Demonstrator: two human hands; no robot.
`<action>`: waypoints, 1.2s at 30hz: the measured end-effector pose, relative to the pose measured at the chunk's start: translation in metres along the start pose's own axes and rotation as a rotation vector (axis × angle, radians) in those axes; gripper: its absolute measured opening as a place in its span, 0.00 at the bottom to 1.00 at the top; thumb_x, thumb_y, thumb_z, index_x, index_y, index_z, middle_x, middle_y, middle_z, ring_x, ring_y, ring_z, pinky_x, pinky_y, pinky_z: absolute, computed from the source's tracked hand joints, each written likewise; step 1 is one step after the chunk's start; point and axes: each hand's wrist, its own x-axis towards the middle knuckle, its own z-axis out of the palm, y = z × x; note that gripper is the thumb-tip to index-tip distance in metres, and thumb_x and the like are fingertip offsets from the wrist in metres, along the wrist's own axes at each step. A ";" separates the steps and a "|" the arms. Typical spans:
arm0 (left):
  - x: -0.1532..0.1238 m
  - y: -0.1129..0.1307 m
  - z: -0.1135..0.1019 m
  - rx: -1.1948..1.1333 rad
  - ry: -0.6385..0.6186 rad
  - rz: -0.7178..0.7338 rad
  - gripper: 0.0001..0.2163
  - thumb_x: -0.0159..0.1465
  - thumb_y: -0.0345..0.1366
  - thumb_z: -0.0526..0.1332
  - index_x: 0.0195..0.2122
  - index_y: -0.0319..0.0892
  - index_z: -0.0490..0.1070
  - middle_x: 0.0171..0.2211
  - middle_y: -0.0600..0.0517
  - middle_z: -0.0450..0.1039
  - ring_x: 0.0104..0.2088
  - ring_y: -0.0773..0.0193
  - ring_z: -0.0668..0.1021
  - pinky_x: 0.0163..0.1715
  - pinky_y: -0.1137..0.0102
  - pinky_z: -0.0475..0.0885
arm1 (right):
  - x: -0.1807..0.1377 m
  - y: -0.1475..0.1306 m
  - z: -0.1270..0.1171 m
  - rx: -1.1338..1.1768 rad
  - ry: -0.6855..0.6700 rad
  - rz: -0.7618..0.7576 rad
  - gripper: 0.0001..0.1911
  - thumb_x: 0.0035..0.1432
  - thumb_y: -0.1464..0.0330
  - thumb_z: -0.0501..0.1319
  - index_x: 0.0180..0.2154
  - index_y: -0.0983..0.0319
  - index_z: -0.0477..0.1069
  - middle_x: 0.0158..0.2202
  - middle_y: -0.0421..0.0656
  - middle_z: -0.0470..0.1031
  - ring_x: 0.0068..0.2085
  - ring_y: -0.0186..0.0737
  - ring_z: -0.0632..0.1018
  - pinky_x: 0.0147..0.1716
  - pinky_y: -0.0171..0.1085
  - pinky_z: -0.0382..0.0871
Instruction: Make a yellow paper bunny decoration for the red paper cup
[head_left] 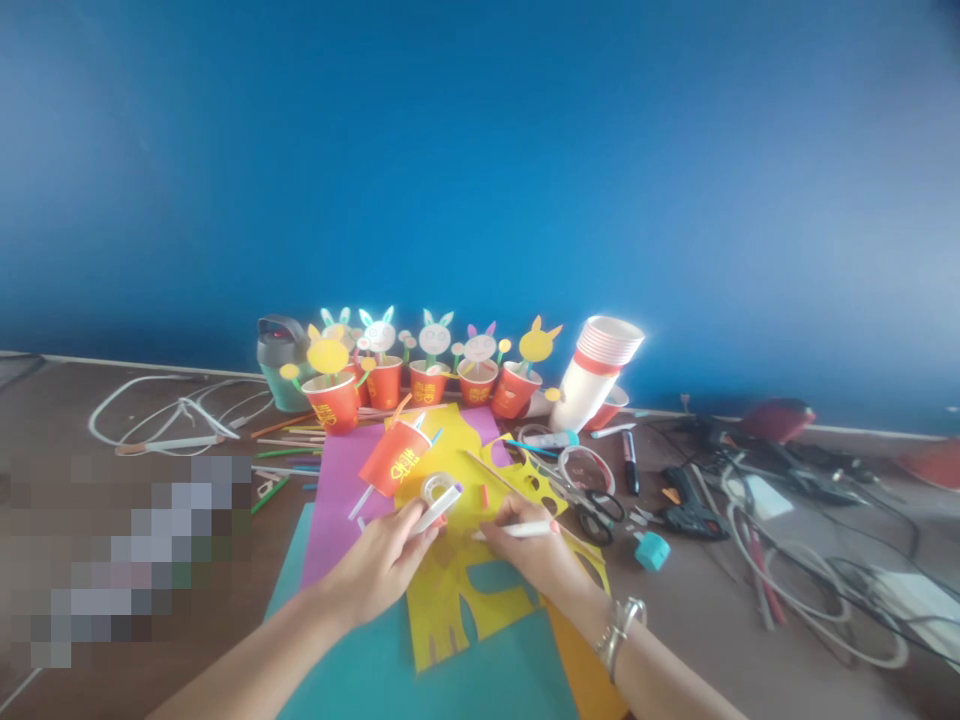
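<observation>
My left hand [397,545] is closed around a white marker [442,508] with a purple end. A clear roll of tape [432,485] lies just beyond its fingers. In my right hand [529,550] is a white pen [531,528], its tip pointing left, close over a yellow paper sheet [442,640] with cut-out holes. Between and beyond the hands, a small red piece [484,496] rests on the yellow paper. A red paper cup [395,457] with straws through it lies tilted on its side behind the left hand.
Red cups [425,385] with paper animal faces line the back, beside a stack of white cups [598,370]. Black scissors [598,515], a glue gun [690,508], a blue cube [652,551] and tangled cables [810,590] lie right. Several straws [289,453] and a green bottle [282,365] are left.
</observation>
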 end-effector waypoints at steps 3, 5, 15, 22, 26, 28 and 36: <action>0.000 0.001 -0.001 0.007 -0.001 -0.002 0.13 0.70 0.45 0.47 0.41 0.44 0.65 0.29 0.53 0.74 0.26 0.62 0.74 0.25 0.71 0.63 | 0.000 -0.001 0.000 -0.001 -0.020 0.000 0.10 0.48 0.67 0.63 0.20 0.60 0.63 0.18 0.36 0.66 0.21 0.32 0.63 0.20 0.33 0.55; 0.000 0.001 -0.001 0.000 -0.004 -0.001 0.13 0.70 0.45 0.47 0.41 0.44 0.65 0.30 0.52 0.74 0.27 0.62 0.75 0.26 0.71 0.64 | 0.000 -0.001 0.000 0.010 -0.020 0.002 0.11 0.47 0.67 0.63 0.20 0.60 0.63 0.18 0.35 0.65 0.21 0.31 0.63 0.20 0.32 0.54; 0.000 0.000 0.001 -0.001 0.009 0.002 0.13 0.69 0.45 0.47 0.42 0.44 0.65 0.30 0.52 0.75 0.27 0.63 0.75 0.26 0.71 0.64 | 0.000 0.002 0.001 0.016 -0.028 0.010 0.11 0.46 0.68 0.64 0.19 0.61 0.62 0.16 0.34 0.64 0.19 0.30 0.63 0.18 0.31 0.53; -0.001 -0.001 0.001 0.002 0.006 -0.004 0.13 0.69 0.45 0.47 0.40 0.44 0.65 0.30 0.52 0.75 0.27 0.63 0.75 0.26 0.72 0.64 | 0.003 0.008 0.002 0.079 -0.011 0.003 0.11 0.48 0.65 0.62 0.21 0.59 0.60 0.17 0.34 0.63 0.22 0.35 0.73 0.18 0.31 0.56; -0.001 -0.002 0.001 -0.016 0.004 0.004 0.12 0.69 0.45 0.47 0.40 0.44 0.65 0.31 0.52 0.75 0.27 0.63 0.75 0.27 0.72 0.65 | 0.000 0.004 0.001 0.061 -0.011 -0.003 0.11 0.48 0.67 0.63 0.20 0.59 0.62 0.18 0.36 0.67 0.21 0.34 0.70 0.19 0.32 0.56; -0.001 -0.001 0.001 -0.007 0.007 0.006 0.13 0.69 0.45 0.47 0.41 0.45 0.65 0.30 0.52 0.75 0.27 0.63 0.75 0.26 0.72 0.64 | 0.000 0.002 0.001 0.048 -0.007 -0.006 0.11 0.47 0.68 0.64 0.20 0.60 0.63 0.17 0.36 0.67 0.20 0.33 0.67 0.18 0.32 0.55; -0.001 0.003 -0.001 0.005 -0.003 0.006 0.13 0.69 0.45 0.46 0.40 0.44 0.65 0.31 0.51 0.74 0.28 0.63 0.75 0.27 0.72 0.65 | 0.009 0.013 -0.002 0.192 0.041 -0.008 0.12 0.47 0.64 0.61 0.19 0.59 0.59 0.14 0.32 0.61 0.18 0.30 0.64 0.18 0.30 0.56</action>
